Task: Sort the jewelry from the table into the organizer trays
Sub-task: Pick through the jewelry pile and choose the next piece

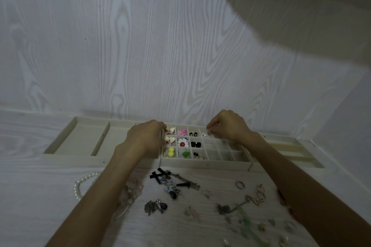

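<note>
A cream organizer tray point(206, 163) with many small compartments stands at the wall. Its left cells hold white hearts point(172, 130), pink pieces point(181, 132), a red-centred flower point(182, 143), yellow beads point(171, 151), a green piece point(185, 154) and black studs point(195, 144). My left hand point(145, 138) rests with curled fingers on the tray's left edge beside the hearts. My right hand point(226, 126) hovers over the top row, its fingertips pinching something tiny and clear above a cell point(204, 135). Loose jewelry lies on the table in front: black bows point(158, 174), a ring point(240, 184), gold earrings point(260, 194).
A wide open tray point(80, 138) sits to the left, another tray point(291, 150) to the right. A pearl necklace point(80, 184) lies at front left. Dark pendants point(156, 205), a green chain point(245, 220) and several small pieces are scattered near the front edge. The wall stands directly behind.
</note>
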`<state>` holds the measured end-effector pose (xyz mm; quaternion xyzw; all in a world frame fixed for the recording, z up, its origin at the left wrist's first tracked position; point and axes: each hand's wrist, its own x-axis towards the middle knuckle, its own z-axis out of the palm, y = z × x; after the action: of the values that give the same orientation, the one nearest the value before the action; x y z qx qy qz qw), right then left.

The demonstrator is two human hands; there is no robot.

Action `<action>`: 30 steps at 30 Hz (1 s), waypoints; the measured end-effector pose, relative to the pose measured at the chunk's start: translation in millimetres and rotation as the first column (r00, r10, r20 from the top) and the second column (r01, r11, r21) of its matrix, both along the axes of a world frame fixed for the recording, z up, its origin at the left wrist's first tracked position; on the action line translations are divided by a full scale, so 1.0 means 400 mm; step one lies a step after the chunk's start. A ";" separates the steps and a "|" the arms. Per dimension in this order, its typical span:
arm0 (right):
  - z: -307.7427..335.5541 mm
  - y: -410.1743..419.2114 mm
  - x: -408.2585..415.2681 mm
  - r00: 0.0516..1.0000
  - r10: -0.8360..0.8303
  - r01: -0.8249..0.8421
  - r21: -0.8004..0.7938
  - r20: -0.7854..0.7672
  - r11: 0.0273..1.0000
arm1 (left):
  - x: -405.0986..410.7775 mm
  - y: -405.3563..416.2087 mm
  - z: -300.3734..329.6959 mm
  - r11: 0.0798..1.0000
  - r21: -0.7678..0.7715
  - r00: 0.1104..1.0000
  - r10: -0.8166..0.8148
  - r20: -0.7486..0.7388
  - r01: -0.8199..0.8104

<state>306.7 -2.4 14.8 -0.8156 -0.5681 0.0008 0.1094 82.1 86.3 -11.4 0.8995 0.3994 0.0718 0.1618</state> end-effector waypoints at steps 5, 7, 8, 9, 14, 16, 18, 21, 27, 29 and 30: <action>0.040 -0.146 -0.046 0.998 0.063 -0.062 0.047 -0.007 0.997 | -0.024 -0.032 0.048 0.999 0.047 0.999 -0.002 0.041 0.000; 0.051 -0.209 -0.068 0.997 0.081 -0.081 0.053 -0.006 0.995 | -0.035 -0.072 0.063 0.995 0.101 0.996 -0.011 0.085 0.002; 0.057 -0.237 -0.079 0.996 0.086 -0.085 0.060 -0.014 0.995 | -0.040 -0.096 0.068 0.992 0.124 0.995 -0.025 0.096 0.013; 0.061 -0.269 -0.091 0.996 0.087 -0.085 0.071 -0.028 0.994 | -0.045 -0.127 0.071 0.989 0.142 0.995 -0.045 0.092 0.032; 0.044 -0.396 -0.142 0.988 0.114 -0.107 0.075 -0.102 0.991 | -0.067 -0.265 0.057 0.976 0.071 0.972 -0.213 0.102 0.206; 0.022 -0.440 -0.158 0.985 0.122 -0.120 0.027 -0.124 0.992 | -0.070 -0.312 0.039 0.953 -0.004 0.946 -0.299 0.127 0.302; -0.007 -0.475 -0.168 0.981 0.127 -0.134 -0.036 -0.147 0.990 | -0.072 -0.348 0.016 0.921 -0.055 0.918 -0.379 0.113 0.387; -0.047 -0.527 -0.160 0.979 0.092 -0.098 -0.022 -0.184 0.995 | -0.070 -0.391 -0.016 0.895 -0.109 0.901 -0.424 0.097 0.433; -0.086 -0.616 -0.092 0.971 -0.070 0.105 0.146 -0.228 0.984 | -0.047 -0.436 -0.049 0.895 -0.140 0.905 -0.412 0.106 0.423; -0.088 -0.638 -0.080 0.968 -0.085 0.119 0.135 -0.238 0.984 | -0.035 -0.447 -0.047 0.894 -0.131 0.903 -0.422 0.082 0.429; -0.089 -0.648 -0.075 0.963 -0.096 0.129 0.121 -0.250 0.984 | -0.027 -0.453 -0.045 0.891 -0.124 0.900 -0.431 0.069 0.436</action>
<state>276.7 -261.7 -21.0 -0.8310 -0.5017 0.0558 0.2337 71.1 -94.8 -29.3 0.9512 0.1894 0.0242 0.2425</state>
